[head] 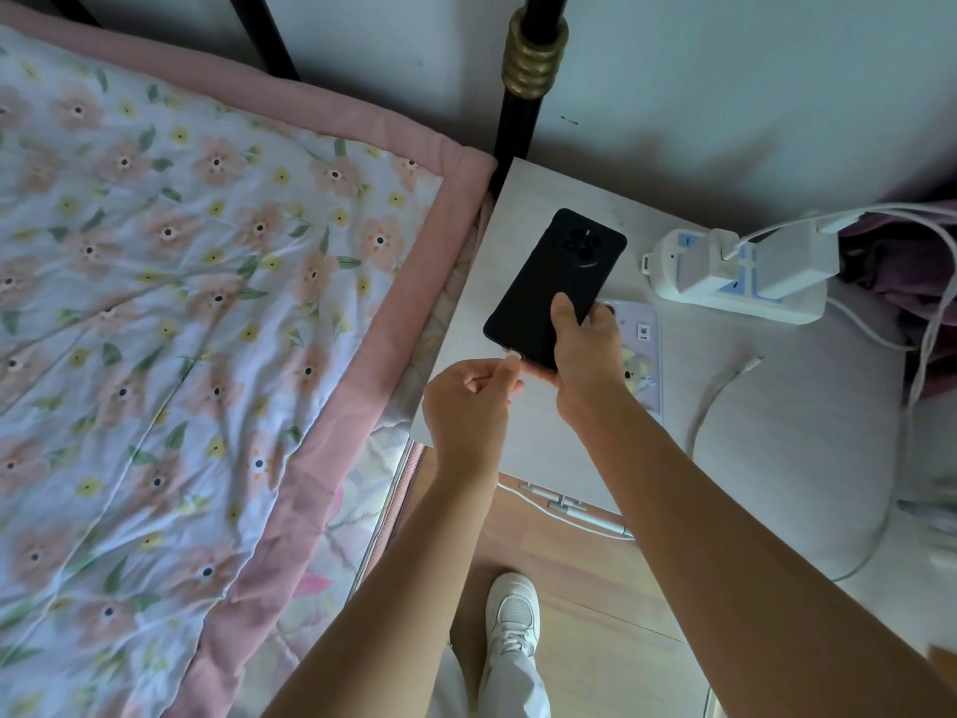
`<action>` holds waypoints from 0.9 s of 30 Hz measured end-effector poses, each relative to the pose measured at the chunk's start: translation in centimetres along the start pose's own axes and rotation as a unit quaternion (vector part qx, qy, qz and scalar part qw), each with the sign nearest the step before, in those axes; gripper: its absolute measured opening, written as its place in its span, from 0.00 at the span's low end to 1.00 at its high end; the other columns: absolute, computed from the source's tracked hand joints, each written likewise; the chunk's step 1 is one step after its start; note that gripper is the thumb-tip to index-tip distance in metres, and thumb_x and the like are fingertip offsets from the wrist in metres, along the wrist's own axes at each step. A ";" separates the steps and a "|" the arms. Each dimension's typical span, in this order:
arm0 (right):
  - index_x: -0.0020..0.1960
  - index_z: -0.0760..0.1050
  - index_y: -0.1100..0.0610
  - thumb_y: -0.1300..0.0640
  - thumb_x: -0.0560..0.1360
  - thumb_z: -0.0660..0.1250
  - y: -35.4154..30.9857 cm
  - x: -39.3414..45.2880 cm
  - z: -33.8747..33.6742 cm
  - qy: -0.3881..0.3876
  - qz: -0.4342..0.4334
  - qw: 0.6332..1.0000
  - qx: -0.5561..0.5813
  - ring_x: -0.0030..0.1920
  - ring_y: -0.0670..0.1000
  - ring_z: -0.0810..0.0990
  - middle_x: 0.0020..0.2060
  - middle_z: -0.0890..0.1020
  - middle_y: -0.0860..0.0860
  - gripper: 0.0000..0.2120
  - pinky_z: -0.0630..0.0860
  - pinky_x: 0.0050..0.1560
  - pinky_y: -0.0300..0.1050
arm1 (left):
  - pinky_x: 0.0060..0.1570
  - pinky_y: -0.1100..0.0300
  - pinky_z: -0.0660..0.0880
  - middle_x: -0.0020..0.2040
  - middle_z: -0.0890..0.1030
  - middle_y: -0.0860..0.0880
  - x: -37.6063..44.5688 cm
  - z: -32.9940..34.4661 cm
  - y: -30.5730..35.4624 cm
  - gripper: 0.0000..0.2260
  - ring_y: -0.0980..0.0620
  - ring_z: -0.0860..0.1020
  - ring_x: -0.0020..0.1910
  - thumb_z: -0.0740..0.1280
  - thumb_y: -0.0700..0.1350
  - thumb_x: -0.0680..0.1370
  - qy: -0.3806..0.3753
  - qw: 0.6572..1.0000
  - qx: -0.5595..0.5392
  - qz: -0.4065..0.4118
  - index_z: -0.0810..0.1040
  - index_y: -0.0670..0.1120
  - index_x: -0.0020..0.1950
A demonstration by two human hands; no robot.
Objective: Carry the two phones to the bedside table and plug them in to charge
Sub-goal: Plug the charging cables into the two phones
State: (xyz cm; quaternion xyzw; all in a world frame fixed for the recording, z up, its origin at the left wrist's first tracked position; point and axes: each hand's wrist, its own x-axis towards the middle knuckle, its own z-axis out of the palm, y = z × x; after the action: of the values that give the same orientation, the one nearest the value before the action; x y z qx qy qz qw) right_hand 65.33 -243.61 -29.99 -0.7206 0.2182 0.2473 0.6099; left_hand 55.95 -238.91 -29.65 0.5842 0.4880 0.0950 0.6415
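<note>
A black phone (556, 282) with a round camera cluster is held back-up, tilted, over the white bedside table (777, 448). My right hand (585, 360) grips its lower right side. My left hand (474, 406) pinches a white charging plug (511, 358) against the phone's bottom edge. A second phone in a pink cartoon case (639, 355) lies flat on the table, partly hidden under my right hand and the black phone. A loose white cable end (725, 386) rests on the table to its right.
A white power strip (735, 282) with two chargers plugged in sits at the table's back right. A floral quilt (181, 303) covers the bed on the left. A black bedpost (523, 106) stands behind the table. Cables (575, 515) hang off the table's front edge.
</note>
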 end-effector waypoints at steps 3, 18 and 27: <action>0.51 0.69 0.52 0.53 0.79 0.62 0.2 0.0 -0.2 -0.002 -0.011 1.000 -0.011 0.50 0.55 0.81 0.47 0.79 0.51 0.04 0.82 0.45 0.59 | 0.41 0.60 0.76 0.31 0.83 0.53 0.1 0.1 -0.4 0.10 0.62 0.76 0.27 0.71 0.47 0.73 0.007 1.000 0.000 -0.010 0.79 0.53 0.31; 0.58 0.74 0.59 0.54 0.77 0.65 2.2 -1.3 -0.9 -0.019 -0.014 0.995 -0.098 0.48 0.54 0.81 0.48 0.82 0.55 0.12 0.80 0.44 0.46 | 0.44 0.58 0.78 0.43 0.79 0.53 2.5 -0.6 -1.2 0.18 0.51 0.82 0.45 0.76 0.46 0.69 -0.085 0.996 0.027 -0.004 0.73 0.46 0.54; 0.53 0.80 0.59 0.64 0.74 0.65 1.3 -1.2 -4.8 0.012 -0.014 0.994 -0.106 0.44 0.55 0.85 0.40 0.83 0.54 0.09 0.83 0.45 0.51 | 0.44 0.54 0.79 0.41 0.85 0.50 3.8 0.0 -2.1 0.11 0.49 0.83 0.43 0.73 0.44 0.67 -0.047 0.974 0.172 0.141 0.82 0.47 0.49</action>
State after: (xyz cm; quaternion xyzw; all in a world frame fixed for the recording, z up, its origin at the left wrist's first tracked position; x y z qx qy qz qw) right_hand 64.06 -248.58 -29.60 -0.7872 0.1885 0.2519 0.5305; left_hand 56.93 -236.92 -33.44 0.7524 0.3787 0.0718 0.5341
